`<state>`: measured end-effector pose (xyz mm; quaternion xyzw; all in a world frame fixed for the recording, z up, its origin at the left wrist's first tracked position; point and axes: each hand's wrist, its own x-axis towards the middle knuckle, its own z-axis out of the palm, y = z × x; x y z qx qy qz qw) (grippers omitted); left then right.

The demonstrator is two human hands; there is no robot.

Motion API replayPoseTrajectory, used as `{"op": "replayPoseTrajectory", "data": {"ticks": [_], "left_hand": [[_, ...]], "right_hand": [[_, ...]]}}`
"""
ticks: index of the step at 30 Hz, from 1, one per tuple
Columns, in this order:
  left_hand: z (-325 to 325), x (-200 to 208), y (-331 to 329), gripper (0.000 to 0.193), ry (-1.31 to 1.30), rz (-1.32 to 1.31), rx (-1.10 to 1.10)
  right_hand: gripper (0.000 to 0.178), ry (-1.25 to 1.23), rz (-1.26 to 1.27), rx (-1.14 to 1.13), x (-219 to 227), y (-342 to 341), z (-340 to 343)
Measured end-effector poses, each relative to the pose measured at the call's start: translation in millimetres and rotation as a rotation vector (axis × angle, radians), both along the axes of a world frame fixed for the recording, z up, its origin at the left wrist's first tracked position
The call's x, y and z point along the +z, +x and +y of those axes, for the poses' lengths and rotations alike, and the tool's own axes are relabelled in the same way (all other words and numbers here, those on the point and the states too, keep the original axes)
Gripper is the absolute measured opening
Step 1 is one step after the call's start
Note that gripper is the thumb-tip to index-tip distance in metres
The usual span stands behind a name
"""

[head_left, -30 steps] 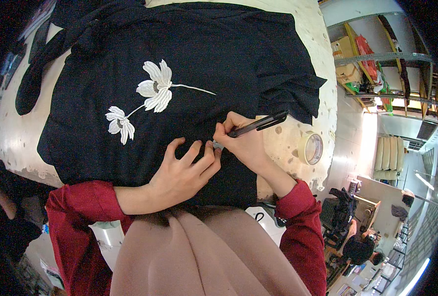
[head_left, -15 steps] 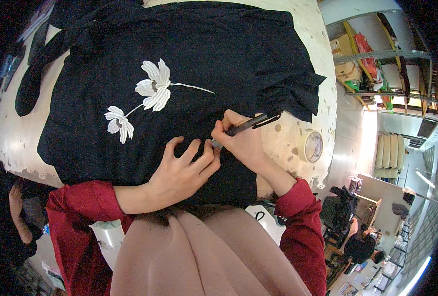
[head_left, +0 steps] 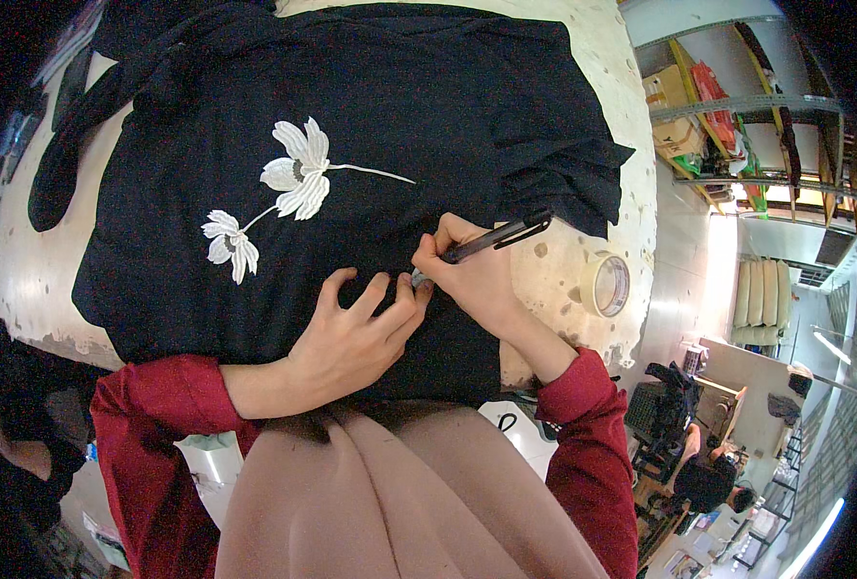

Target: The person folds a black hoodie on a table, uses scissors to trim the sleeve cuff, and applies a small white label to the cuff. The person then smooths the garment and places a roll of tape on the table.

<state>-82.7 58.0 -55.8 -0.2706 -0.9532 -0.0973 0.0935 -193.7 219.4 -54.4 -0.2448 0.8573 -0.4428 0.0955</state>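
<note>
A black garment [head_left: 207,125] lies spread on the table. On it is a white flower appliqué [head_left: 298,174] with two blooms and a thin stem. My right hand [head_left: 467,265] is closed around a black pen [head_left: 498,237], whose clip end points up and right. The pen's tip is hidden by my fingers. My left hand [head_left: 356,333] rests on the cloth to the left of it, the outer fingers bent and apart. Between its thumb and index finger shows a small pale piece [head_left: 418,277], too small to name, right beside my right hand.
A roll of cream tape [head_left: 604,285] stands on the worn pale tabletop [head_left: 535,328], right of my right hand. Shelves with boxes [head_left: 675,111] are at the far right. Another person [head_left: 704,478] sits at the lower right; another person's arm [head_left: 28,454] shows at the left.
Both my hands and the pen stay almost in place. The view has shifted very slightly. At the left edge, the other person's arm has moved lower.
</note>
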Motion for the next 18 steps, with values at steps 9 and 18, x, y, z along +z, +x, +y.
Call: {"op": "replayPoseTrajectory", "data": {"ticks": [9, 18], "left_hand": [[1.4, -1.2, 1.4, 0.063, 0.001, 0.009, 0.014], [0.7, 2.5, -1.0, 0.064, 0.012, -0.032, 0.010]], "right_hand": [[0.026, -0.037, 0.041, -0.017, 4.3, 2.0, -4.6], [0.027, -0.105, -0.293, -0.168, 15.6, -4.9, -6.0]]}}
